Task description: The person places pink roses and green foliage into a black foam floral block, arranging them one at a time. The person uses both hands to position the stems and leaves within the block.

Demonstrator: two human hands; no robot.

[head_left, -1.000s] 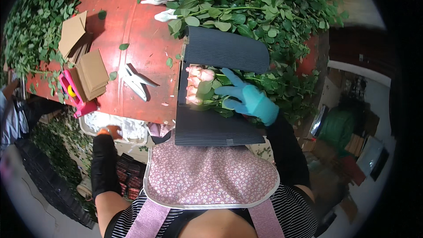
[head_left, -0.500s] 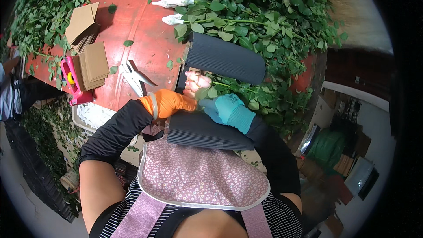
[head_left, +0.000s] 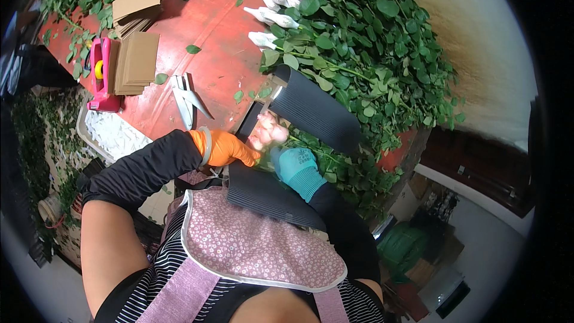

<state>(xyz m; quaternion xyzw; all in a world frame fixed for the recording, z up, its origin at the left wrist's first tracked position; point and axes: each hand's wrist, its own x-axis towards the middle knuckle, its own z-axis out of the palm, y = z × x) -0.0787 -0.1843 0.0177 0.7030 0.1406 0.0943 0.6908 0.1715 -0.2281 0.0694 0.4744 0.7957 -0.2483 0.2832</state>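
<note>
Pale pink roses (head_left: 267, 130) lie heads together between two flaps of a black ribbed mat (head_left: 317, 107), their leafy stems running right. My left hand (head_left: 226, 148), in an orange glove with a pale band at the wrist, is at the near side of the rose heads with its fingers bent and closed; what they pinch is hidden. Just below the blooms, my right hand (head_left: 296, 166), in a teal glove, is closed around the rose stems, its fingertips partly covered. The near mat flap (head_left: 272, 198) lies under my hands against my flowered apron (head_left: 257, 233).
Roses in white net sleeves (head_left: 278, 18) with leafy stems pile up at the far right. Left on the red table (head_left: 209, 30) are silver stapling pliers (head_left: 188, 100), brown cardboard pieces (head_left: 140, 63) and a pink tape dispenser (head_left: 104, 78). A white tray (head_left: 113, 134) holds white pieces.
The view has shifted, moving the table things within the picture. My right hand has drawn nearer to me and sits lower beside the roses; my left hand stays by the blooms.
</note>
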